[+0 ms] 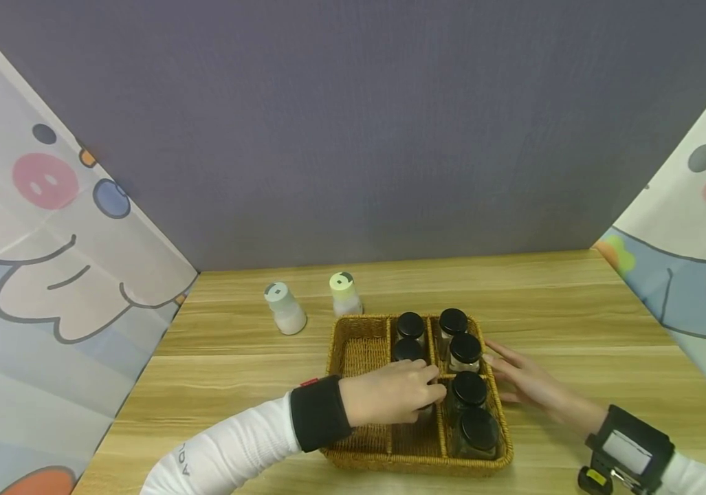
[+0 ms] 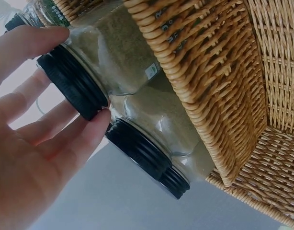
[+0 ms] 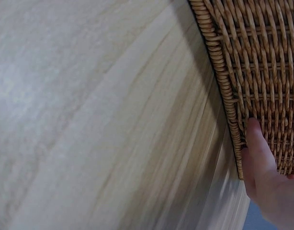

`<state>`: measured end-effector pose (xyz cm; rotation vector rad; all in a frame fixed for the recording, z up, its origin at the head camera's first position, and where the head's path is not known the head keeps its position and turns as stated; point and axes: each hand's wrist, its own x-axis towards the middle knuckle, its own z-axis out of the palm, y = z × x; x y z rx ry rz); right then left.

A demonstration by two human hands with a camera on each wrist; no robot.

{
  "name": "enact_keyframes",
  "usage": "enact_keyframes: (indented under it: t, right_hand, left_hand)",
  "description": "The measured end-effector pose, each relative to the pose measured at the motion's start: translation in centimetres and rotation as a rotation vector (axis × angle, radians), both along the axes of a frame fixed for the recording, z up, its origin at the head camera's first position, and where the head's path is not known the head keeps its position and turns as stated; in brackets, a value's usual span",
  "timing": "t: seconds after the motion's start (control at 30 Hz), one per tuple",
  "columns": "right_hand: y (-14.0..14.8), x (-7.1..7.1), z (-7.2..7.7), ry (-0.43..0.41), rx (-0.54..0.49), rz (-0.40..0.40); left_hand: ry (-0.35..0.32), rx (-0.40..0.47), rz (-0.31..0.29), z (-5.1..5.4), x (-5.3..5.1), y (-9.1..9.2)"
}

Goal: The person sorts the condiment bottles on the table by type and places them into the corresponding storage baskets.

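A woven basket point(image 1: 361, 357) with compartments stands on the wooden table. In its middle column, my left hand point(image 1: 390, 393) grips a clear jar by its black lid point(image 2: 73, 81); the left wrist view shows thumb and fingertips around the lid and brownish powder inside. The hand covers most of this jar in the head view. Just behind it in the same column are two more black-lidded jars point(image 1: 411, 326). Several such jars point(image 1: 469, 390) fill the right column. My right hand point(image 1: 528, 383) touches the basket's outer right wall with extended fingers.
Two white shaker bottles, one with a pale grey-green top point(image 1: 286, 309) and one with a yellowish top point(image 1: 345, 294), stand behind the basket's left part. A grey partition point(image 1: 377, 137) rises at the table's back edge. Printed cloths point(image 1: 80, 275) hang on both sides.
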<state>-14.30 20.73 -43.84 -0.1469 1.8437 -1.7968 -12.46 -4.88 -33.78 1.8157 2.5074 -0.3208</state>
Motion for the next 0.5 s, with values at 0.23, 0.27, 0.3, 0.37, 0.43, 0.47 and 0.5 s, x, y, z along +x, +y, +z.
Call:
enact_keyframes:
  t: [0.23, 0.27, 0.3, 0.37, 0.43, 0.47, 0.5]
  right_hand:
    - [0.0, 0.01, -0.08, 0.002, -0.01, -0.002]
    - [0.0, 0.0, -0.1, 0.001, -0.01, -0.004]
    - [0.01, -0.01, -0.13, 0.001, -0.011, -0.005]
    - [0.02, -0.04, -0.19, 0.001, -0.011, -0.006]
    - [0.03, -0.08, -0.25, 0.0, -0.01, -0.008]
    - [0.05, -0.09, -0.28, 0.002, -0.008, -0.007]
    - [0.06, -0.11, -0.31, 0.002, -0.007, -0.007]
  left_hand:
    - [0.029, 0.024, -0.022, -0.2, -0.09, -0.21]
    - [0.027, 0.027, -0.021, -0.21, -0.11, -0.25]
    - [0.023, 0.027, -0.018, -0.18, -0.13, -0.28]
    - [0.015, 0.035, -0.015, -0.13, -0.14, -0.36]
    - [0.009, 0.049, -0.009, 0.07, -0.14, -0.45]
    - [0.009, 0.057, -0.008, 0.19, -0.15, -0.49]
    - [0.008, 0.064, -0.004, 0.34, -0.15, -0.55]
